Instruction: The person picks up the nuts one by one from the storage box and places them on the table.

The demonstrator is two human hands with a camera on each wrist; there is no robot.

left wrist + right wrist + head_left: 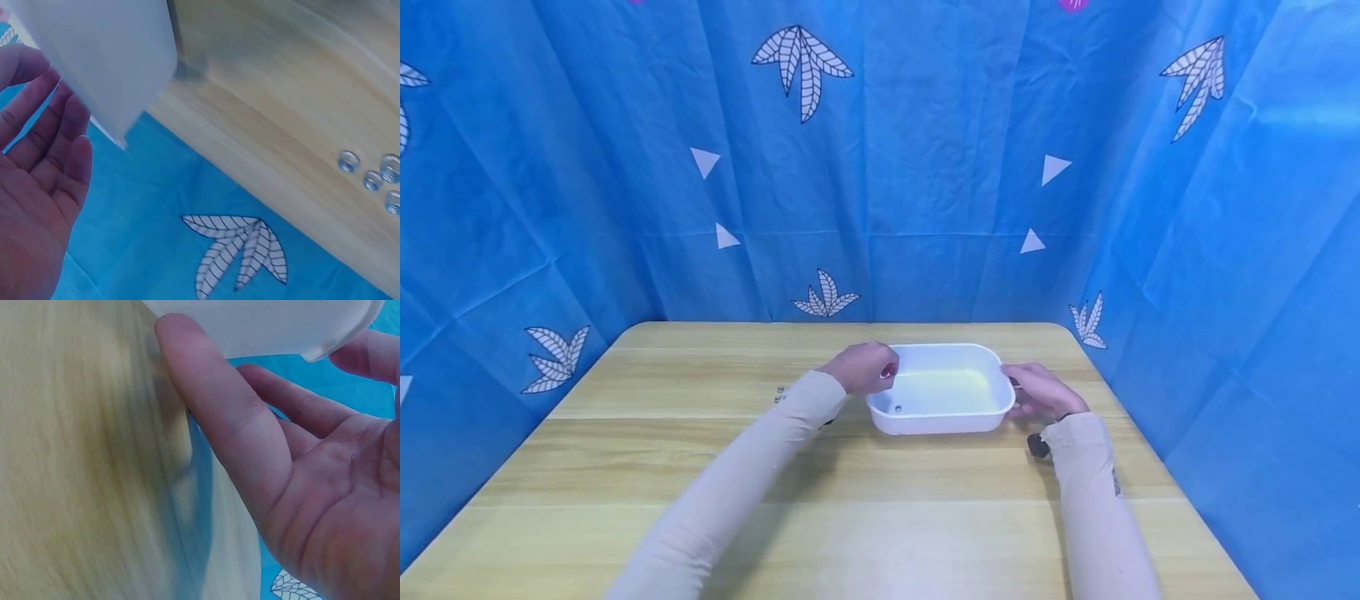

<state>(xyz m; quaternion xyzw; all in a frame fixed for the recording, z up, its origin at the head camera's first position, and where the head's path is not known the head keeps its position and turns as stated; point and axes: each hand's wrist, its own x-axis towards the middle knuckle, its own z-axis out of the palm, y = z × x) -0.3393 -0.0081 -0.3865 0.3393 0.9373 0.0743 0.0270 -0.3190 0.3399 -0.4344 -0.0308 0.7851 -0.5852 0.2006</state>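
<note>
A white rectangular plastic basin with rounded corners sits on the table towards the back. Inside it, near the front left corner, lies one small metal nut. Over the basin's left rim is my left hand, its fingers bent and thumb near the index finger; whether they pinch something is hidden. My right hand grips the right end of the basin, with the thumb against its outer wall and a finger at the rim. Several metal nuts lie on the wood left of the basin.
The pale wooden table has rounded back corners. Blue cloth with leaf and triangle prints hangs behind it and on both sides. A dark round thing shows at the right wrist.
</note>
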